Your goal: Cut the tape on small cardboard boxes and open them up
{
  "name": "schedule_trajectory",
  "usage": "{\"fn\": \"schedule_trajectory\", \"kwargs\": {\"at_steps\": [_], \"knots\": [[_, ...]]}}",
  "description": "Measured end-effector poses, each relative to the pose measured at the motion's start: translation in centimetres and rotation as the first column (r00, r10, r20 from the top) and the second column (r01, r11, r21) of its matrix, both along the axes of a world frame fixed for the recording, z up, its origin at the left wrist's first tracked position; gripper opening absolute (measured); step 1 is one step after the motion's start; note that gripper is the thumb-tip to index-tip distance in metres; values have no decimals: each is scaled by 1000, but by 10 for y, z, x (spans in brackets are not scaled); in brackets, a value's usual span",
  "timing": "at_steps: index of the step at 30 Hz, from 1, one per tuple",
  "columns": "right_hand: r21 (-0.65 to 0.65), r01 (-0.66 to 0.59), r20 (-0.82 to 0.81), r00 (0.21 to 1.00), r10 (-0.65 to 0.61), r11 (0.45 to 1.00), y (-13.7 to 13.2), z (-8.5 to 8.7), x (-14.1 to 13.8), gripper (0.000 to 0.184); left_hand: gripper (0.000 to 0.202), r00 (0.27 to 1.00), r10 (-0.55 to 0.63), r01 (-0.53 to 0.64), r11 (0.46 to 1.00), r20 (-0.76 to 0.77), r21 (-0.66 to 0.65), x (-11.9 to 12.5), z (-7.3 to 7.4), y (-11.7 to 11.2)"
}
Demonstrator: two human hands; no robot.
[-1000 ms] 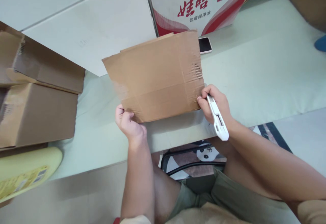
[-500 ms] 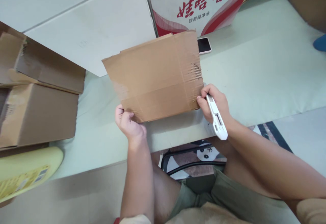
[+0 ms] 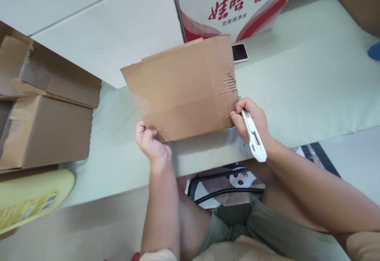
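A flattened piece of brown cardboard (image 3: 184, 90) is held up in front of me, tilted, over the pale green tablecloth. Its right edge is rough, with torn marks showing the corrugation. My left hand (image 3: 152, 142) is closed on the lower left corner, thumb on the face towards me. At the lower right corner, my right hand (image 3: 257, 119) pinches the edge between thumb and fingers. The same hand also grips a white utility knife (image 3: 254, 136), whose body points down towards me. Whether its blade is out cannot be seen.
Brown cardboard boxes (image 3: 59, 128) are stacked at the left, above a yellow bottle (image 3: 63, 183). A white box with red lettering (image 3: 234, 7) stands behind the cardboard, beside a large white panel (image 3: 118, 27). A phone (image 3: 240, 52) lies on the pale green tablecloth (image 3: 311, 75).
The whole view has shifted slightly to the right. Both hands keep the same hold on the cardboard and the utility knife.
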State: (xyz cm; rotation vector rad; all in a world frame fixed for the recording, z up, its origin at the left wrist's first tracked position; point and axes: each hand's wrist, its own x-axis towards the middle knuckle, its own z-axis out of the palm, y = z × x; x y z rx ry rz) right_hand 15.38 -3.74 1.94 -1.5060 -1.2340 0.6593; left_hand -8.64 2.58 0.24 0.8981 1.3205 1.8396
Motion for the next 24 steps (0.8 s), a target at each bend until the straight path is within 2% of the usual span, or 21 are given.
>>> {"fn": "schedule_trajectory", "kwargs": {"at_steps": [11,16,24], "knots": [[-11,-11,-10,1000,11,1000,0,0,0,16,17,1000,13,-13,1000,3,-25,1,1,0],[-12,-4,-5,1000,4,1000,1,-1,0,16,17,1000,-16,16,1000,-14,-9,1,1,0],[-20,3,-1,1000,-3,1000,0,0,0,16,17,1000,18,-18,999,3,-35,3,4,0]]}}
